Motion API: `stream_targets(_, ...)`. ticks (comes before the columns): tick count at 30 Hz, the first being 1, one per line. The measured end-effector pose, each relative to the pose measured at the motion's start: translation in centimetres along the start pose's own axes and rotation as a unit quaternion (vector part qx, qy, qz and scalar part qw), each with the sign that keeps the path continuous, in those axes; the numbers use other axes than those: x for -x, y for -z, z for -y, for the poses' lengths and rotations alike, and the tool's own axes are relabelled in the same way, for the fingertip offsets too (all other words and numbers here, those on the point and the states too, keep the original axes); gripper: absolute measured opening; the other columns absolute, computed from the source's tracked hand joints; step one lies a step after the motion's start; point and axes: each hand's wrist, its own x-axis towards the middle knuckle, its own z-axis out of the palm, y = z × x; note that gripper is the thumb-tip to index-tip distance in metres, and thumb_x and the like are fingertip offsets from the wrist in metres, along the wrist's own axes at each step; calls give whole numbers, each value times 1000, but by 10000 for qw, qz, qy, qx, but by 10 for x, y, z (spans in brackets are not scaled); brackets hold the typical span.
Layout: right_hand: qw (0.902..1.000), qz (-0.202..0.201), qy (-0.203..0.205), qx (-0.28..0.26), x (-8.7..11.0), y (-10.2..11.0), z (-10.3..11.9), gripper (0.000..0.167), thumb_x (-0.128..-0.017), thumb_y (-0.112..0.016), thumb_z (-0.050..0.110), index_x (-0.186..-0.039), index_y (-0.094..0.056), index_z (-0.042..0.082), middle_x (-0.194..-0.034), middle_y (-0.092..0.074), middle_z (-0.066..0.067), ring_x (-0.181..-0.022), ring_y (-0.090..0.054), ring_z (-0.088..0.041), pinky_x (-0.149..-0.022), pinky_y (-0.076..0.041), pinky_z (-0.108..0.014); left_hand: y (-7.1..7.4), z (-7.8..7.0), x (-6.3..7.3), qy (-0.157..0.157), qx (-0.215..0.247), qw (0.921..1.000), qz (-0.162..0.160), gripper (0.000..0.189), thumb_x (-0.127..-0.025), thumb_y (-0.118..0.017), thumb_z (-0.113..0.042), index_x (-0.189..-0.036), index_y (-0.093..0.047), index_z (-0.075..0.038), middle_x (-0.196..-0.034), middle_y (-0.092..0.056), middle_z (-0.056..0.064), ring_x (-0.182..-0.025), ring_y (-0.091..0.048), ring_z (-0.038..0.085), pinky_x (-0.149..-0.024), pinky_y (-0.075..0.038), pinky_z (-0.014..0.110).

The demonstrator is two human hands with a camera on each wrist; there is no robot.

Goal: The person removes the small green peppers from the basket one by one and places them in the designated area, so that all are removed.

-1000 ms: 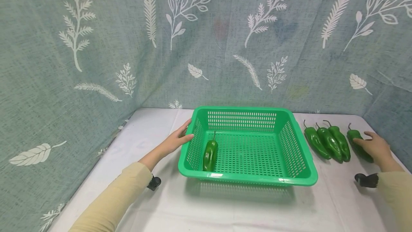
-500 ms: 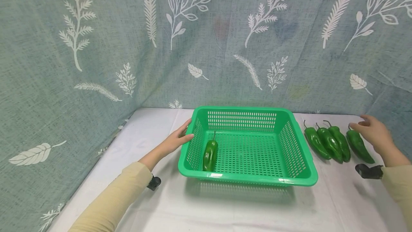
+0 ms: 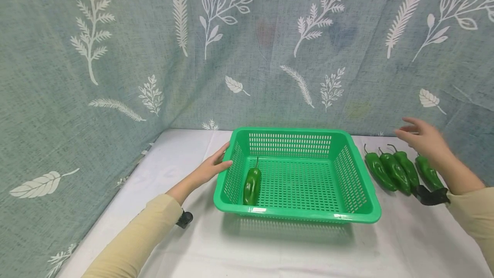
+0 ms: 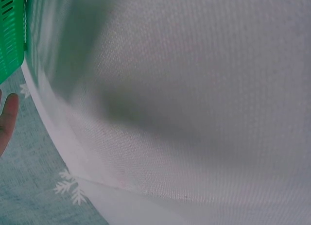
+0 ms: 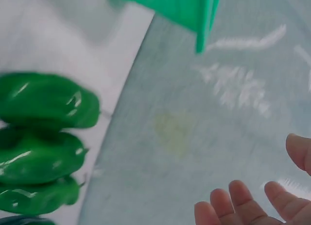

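Observation:
A green plastic basket [image 3: 297, 216] with slotted walls stands mid-table. My left hand [image 3: 210, 167] rests against its left side, thumb near the rim; only a finger or so shows in the left wrist view. One green pepper [image 3: 252, 186] lies inside the basket along its left wall. Above the peppers on the right, my right hand [image 3: 426, 140] is raised and holds nothing, its fingers spread in the right wrist view. Below it three green peppers [image 3: 393, 170] lie side by side, and a separate pepper [image 3: 427, 170] is partly hidden by the wrist.
A white cloth [image 3: 270, 248] covers the table. Behind and to the left hangs a grey-green curtain [image 3: 262, 89] with white leaf prints. Each wrist carries a black camera [image 3: 185, 219] on a strap.
My right hand has lifted off the separate pepper and moved up and to the left, above the group of three. The left hand, basket and peppers look unmoved.

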Motion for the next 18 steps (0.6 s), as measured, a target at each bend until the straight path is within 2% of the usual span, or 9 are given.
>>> stream_targets(6,9991,269,321,32,-1,-15,29,77,-95,-41,45,-147,-3,0,-137,-26,-37,-123,-24,-55,-89,-33,-64,-2,-24,11,10,-42,10000,79,70,-96,-47,-28,-149,-4,-13,-151,-13,19,-137,-19,36,-107,-21,57)
stream_targets(9,9981,475,381,-34,-2,-24,43,79,-94,-42,45,-147,-3,3,-138,-27,-35,-124,-26,-53,-90,-34,-63,-2,-28,13,21,-82,9999,78,70,-96,-47,-28,-149,-4,-12,-151,-14,20,-137,-19,37,-106,-21,56)
stream_targets(15,9957,750,542,-57,-2,-45,71,78,-94,-46,44,-147,-7,4,-138,-30,-31,-125,-31,-48,-91,-38,-58,0,-4,1,-16,-118,9999,-11,73,-94,-49,-38,-149,-4,-21,-152,-15,17,-137,-19,35,-106,-21,58)
stream_targets(18,9938,880,675,-118,-5,-57,83,77,-92,-48,45,-147,-12,4,-137,-34,-29,-124,-34,-46,-91,-40,-56,0,0,0,-46,-139,9999,-22,74,-93,-49,-41,-149,-5,-22,-151,-17,16,-137,-20,34,-106,-21,58)
